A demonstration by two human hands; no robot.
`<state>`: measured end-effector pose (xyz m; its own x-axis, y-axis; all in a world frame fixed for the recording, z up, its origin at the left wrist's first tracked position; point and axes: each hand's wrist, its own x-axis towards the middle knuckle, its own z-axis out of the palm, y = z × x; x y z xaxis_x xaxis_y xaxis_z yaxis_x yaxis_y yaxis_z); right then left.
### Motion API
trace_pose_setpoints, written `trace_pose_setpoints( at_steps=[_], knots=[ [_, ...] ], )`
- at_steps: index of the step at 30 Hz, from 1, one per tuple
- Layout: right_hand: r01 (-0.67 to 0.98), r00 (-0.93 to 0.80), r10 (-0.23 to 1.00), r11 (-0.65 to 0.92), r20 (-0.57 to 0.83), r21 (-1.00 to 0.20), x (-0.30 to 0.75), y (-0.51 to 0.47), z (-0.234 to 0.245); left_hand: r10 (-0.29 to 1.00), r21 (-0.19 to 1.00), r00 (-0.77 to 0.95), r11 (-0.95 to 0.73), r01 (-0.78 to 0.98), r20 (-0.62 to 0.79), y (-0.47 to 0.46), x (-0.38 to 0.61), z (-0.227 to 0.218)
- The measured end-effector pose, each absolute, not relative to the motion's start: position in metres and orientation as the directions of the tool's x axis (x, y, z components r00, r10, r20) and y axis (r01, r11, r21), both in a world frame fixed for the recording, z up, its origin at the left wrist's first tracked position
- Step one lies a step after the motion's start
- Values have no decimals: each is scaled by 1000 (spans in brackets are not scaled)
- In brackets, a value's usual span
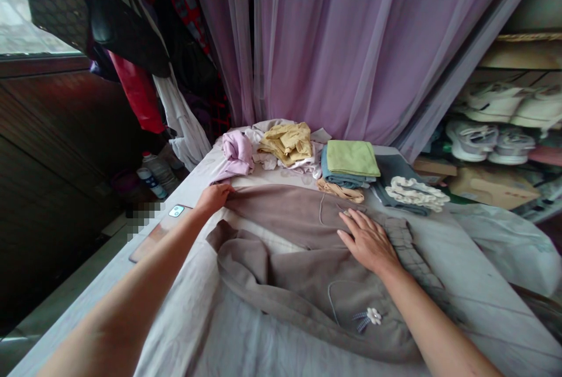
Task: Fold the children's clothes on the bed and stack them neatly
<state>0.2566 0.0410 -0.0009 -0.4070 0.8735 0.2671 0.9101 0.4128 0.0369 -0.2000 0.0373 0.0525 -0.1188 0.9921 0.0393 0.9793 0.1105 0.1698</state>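
A taupe fleece garment (285, 301) lies spread on a pale sheet-covered bed (478, 312), with a plaid strip along its right side and a small white flower ornament (374, 316) near the front. My left hand (214, 198) is shut on the garment's upper edge. My right hand (366, 242) rests flat on the fabric, fingers apart. Just beyond the hands are a crumpled pink cloth (237, 154), a yellow cloth (285, 143), a green-and-blue folded stack (350, 160) and grey cloth with white ruffled trim (415, 192).
A phone (176, 211) lies on a wooden board (151, 241) at the bed's left edge. A lilac curtain (329, 43) hangs behind the bed. Bags and clothes (127, 20) hang at the left, above bottles (153, 175). Shoes (492, 119) fill shelves at the right, beside a white pillow (513, 248).
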Motion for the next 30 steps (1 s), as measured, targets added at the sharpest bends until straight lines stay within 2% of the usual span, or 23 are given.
trace_pose_setpoints(
  at_steps=[4,12,19,25,30],
  knots=[
    [913,-401,873,405,279,43,256,41,-1,996,161,-90,90,983,-6,44,-214,55],
    [915,-398,881,399,256,52,254,39,3,986,96,83,-69,993,-146,66,-226,65],
    [913,-400,876,406,270,39,255,40,1,992,24,58,-55,998,-114,58,-222,58],
    [908,-409,870,418,275,29,256,40,1,995,25,77,-76,997,-64,54,-220,55],
    [913,-399,880,406,259,31,255,40,2,995,3,31,-31,1000,-99,51,-214,64]
  ],
)
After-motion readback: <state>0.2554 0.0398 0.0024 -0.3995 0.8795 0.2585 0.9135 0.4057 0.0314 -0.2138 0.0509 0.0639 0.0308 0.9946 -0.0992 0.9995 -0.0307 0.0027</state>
